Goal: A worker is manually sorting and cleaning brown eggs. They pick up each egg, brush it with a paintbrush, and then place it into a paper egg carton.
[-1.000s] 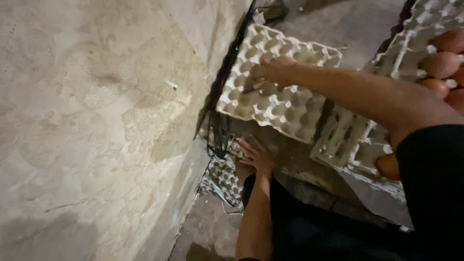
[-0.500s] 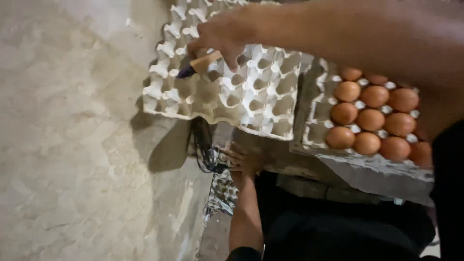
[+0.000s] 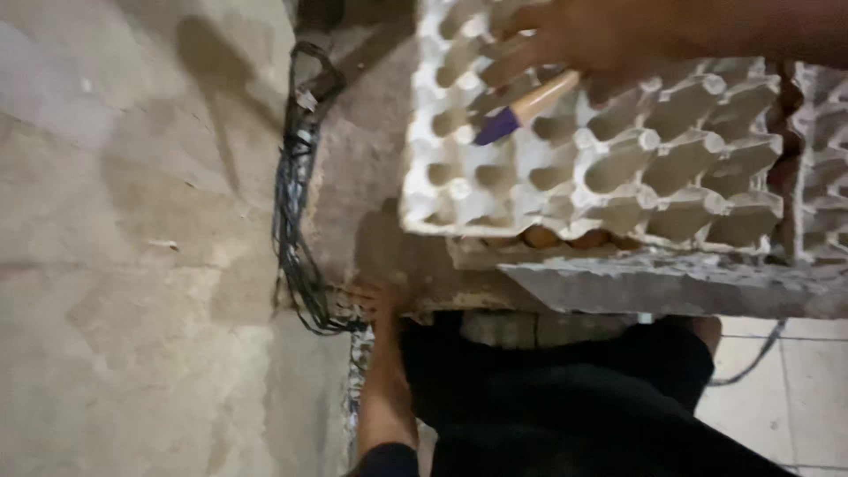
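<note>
One empty grey egg tray (image 3: 583, 168) lies atop a filled stack on the concrete bench (image 3: 671, 287), its far edge cut off; only slivers of brown eggs (image 3: 539, 237) show beneath. Right hand (image 3: 601, 40), partly out of frame, grasps a purple-tipped marker (image 3: 526, 108) over the tray. Left hand (image 3: 375, 300) presses open against the bench's underside beside dangling black cables (image 3: 296, 221) and the rough wall (image 3: 132, 265).

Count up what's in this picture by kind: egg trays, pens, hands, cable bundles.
Egg trays: 2, an empty tray on top and a second tray at the right edge
Pens: 1, the pen with a purple tip
Hands: 2, right hand and left hand
Cable bundles: 1, black cables
Total: 6
</note>
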